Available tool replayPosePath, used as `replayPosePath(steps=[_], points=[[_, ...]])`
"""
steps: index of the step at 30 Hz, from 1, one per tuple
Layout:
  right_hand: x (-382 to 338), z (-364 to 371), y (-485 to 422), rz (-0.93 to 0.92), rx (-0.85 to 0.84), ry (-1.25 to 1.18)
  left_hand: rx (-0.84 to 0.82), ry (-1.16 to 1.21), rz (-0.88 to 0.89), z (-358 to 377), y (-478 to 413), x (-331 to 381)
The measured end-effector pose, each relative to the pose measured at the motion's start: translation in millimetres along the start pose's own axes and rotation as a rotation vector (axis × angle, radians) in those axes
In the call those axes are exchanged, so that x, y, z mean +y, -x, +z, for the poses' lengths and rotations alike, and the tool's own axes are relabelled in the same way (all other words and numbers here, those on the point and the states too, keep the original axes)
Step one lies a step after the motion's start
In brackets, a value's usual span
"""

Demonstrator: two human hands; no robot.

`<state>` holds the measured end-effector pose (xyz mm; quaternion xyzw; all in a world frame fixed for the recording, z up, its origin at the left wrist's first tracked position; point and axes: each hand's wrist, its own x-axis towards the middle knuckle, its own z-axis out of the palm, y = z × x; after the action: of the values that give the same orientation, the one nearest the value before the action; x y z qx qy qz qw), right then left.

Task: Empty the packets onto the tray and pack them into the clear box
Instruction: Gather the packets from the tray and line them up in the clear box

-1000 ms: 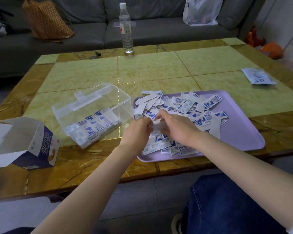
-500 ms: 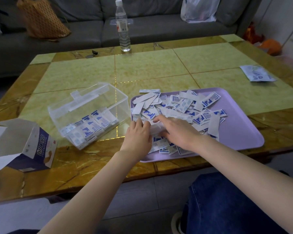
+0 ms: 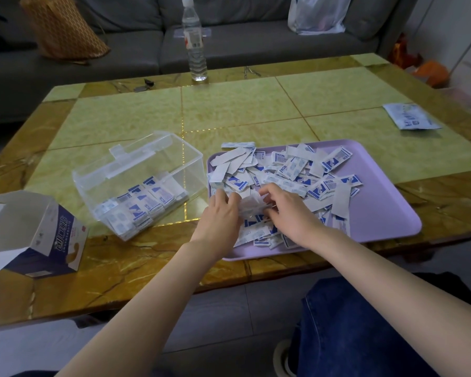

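A lilac tray (image 3: 384,210) lies on the table with a heap of small white-and-blue packets (image 3: 291,172) spread over its left half. My left hand (image 3: 220,213) and my right hand (image 3: 286,210) meet over the near left part of the heap, fingers curled around a small bunch of packets (image 3: 252,204) between them. Left of the tray a clear box (image 3: 136,170) lies tilted on its side, with several packets stacked in its lower part.
An open blue-and-white carton (image 3: 36,235) lies at the table's left edge. A flat white sachet (image 3: 411,119) rests at the far right. A water bottle (image 3: 194,42) stands at the far edge, before a grey sofa. My knee in blue jeans (image 3: 365,327) is below the table's near edge.
Both hands have shifted slightly away from me across the heap, gathering packets between them. The box, tray and carton stay where they were.
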<state>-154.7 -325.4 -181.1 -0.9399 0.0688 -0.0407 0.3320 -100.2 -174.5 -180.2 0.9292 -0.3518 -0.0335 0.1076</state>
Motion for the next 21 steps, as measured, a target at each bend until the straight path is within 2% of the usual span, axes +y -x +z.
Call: replayPosePath(steps=[6, 10, 13, 21], points=[[-11.7, 7.2, 6.7, -0.081, -0.036, -0.023, 0.02, -0.252, 0.038, 5.3, 3.3, 5.4], [-17.4, 6.0, 7.3, -0.153, 0.074, 0.033, 0.069, -0.226, 0.019, 2.6, 0.4, 3.6], [-21.6, 1.3, 6.5, -0.191, 0.143, 0.06, 0.046, -0.18, 0.031, 4.2, 0.4, 1.4], [-24.0, -13.4, -5.9, -0.141, 0.066, 0.128, -0.001, -0.126, 0.03, 6.7, 0.5, 0.6]])
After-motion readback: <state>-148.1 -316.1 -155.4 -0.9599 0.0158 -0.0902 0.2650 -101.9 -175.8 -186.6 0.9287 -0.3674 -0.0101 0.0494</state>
